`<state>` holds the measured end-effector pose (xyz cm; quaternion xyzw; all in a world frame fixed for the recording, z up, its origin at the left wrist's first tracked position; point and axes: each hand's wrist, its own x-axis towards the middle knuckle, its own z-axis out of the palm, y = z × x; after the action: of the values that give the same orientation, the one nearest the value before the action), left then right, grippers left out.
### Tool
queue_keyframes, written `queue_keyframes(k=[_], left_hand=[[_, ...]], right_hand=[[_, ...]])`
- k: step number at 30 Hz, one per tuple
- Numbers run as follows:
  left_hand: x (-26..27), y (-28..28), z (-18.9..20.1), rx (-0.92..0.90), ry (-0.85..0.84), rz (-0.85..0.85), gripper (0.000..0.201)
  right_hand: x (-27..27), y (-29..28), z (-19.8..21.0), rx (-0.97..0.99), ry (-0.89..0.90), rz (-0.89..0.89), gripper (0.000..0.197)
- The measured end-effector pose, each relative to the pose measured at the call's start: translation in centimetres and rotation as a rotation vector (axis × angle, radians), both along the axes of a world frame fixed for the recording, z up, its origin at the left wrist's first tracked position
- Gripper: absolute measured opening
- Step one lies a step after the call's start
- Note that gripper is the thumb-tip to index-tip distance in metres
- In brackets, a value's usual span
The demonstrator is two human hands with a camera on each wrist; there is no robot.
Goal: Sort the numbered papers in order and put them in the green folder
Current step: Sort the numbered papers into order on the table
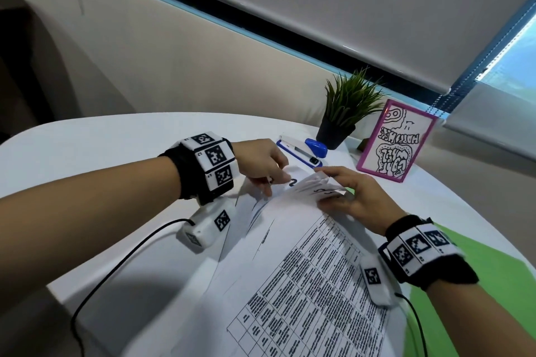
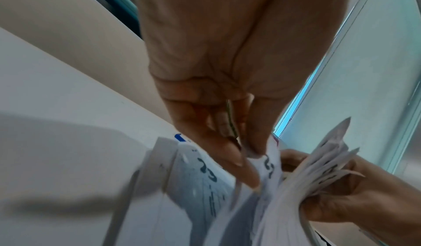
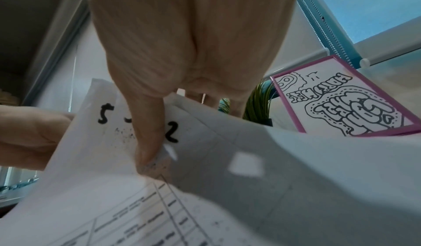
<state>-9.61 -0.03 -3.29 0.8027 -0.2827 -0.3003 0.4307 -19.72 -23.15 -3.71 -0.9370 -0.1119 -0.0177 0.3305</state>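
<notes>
A pile of printed white papers (image 1: 290, 269) with handwritten numbers in their far corners lies on the white table, partly over the green folder (image 1: 478, 284) at the right. My left hand (image 1: 274, 180) pinches the far corner of one numbered sheet (image 2: 268, 163) between thumb and fingers. My right hand (image 1: 333, 187) grips a fanned bundle of sheet corners (image 2: 330, 160), its thumb (image 3: 148, 132) pressing on top between inked digits. More loose sheets (image 2: 205, 174) lie flat beneath the left hand. Most of the folder is hidden under the papers.
Just beyond the hands lie a white-and-blue marker (image 1: 298, 153) and a blue stapler (image 1: 316, 148). A potted green plant (image 1: 345, 113) and a pink-framed drawing (image 1: 397, 139) stand at the back right. Black cables trail from both wrist cameras over the table (image 1: 116, 139).
</notes>
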Motion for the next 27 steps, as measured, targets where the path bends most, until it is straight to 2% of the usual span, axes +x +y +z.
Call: queue_keyframes(k=[2, 4, 7, 8, 9, 11, 12, 14, 16, 20, 23, 25, 27], left_hand=[[-0.1, 0.1, 0.6, -0.028, 0.005, 0.0, 0.035], [0.4, 0.2, 0.8, -0.028, -0.017, 0.107, 0.037], [1.7, 0.3, 0.6, 0.241, -0.34, 0.221, 0.034], [1.8, 0.3, 0.4, 0.31, -0.398, 0.212, 0.029], [1.9, 0.3, 0.3, 0.347, -0.402, 0.188, 0.026], [2.1, 0.1, 0.0, 0.295, -0.344, 0.168, 0.017], [2.0, 0.0, 0.0, 0.243, -0.339, 0.183, 0.015], [1.7, -0.2, -0.1, 0.13, -0.354, 0.195, 0.011], [1.4, -0.3, 0.4, 0.05, -0.35, 0.135, 0.008], [0.1, -0.1, 1.9, -0.154, -0.162, -0.09, 0.005], [-0.3, 0.0, 2.5, -0.255, -0.078, -0.086, 0.013], [0.3, 0.1, 2.3, -0.155, -0.175, -0.006, 0.023], [1.0, 0.5, 1.6, 0.092, -0.365, 0.054, 0.022]], right_hand=[[0.1, 0.1, 0.0, 0.039, 0.075, -0.043, 0.025], [0.0, -0.1, 0.0, 0.038, 0.082, -0.065, 0.033], [-0.1, -0.3, -0.1, 0.094, 0.093, -0.061, 0.062], [-0.2, -0.4, -0.1, 0.098, 0.095, -0.054, 0.06], [-0.2, -0.5, -0.1, 0.078, 0.092, -0.049, 0.049], [-0.2, -0.7, -0.1, -0.006, 0.066, -0.034, 0.022], [-0.2, -0.8, -0.2, -0.027, 0.053, -0.022, 0.018], [-0.2, -0.9, -0.5, -0.023, 0.018, -0.008, 0.024], [-0.1, -0.7, -0.4, -0.048, -0.021, 0.002, 0.027], [0.0, -0.7, -0.3, -0.03, -0.004, -0.001, 0.02], [-0.3, -0.6, -0.4, 0.044, 0.018, -0.085, 0.025], [-0.6, -0.5, -0.4, 0.148, 0.018, -0.119, 0.041], [-0.8, -0.5, -0.3, 0.184, 0.026, -0.102, 0.053]])
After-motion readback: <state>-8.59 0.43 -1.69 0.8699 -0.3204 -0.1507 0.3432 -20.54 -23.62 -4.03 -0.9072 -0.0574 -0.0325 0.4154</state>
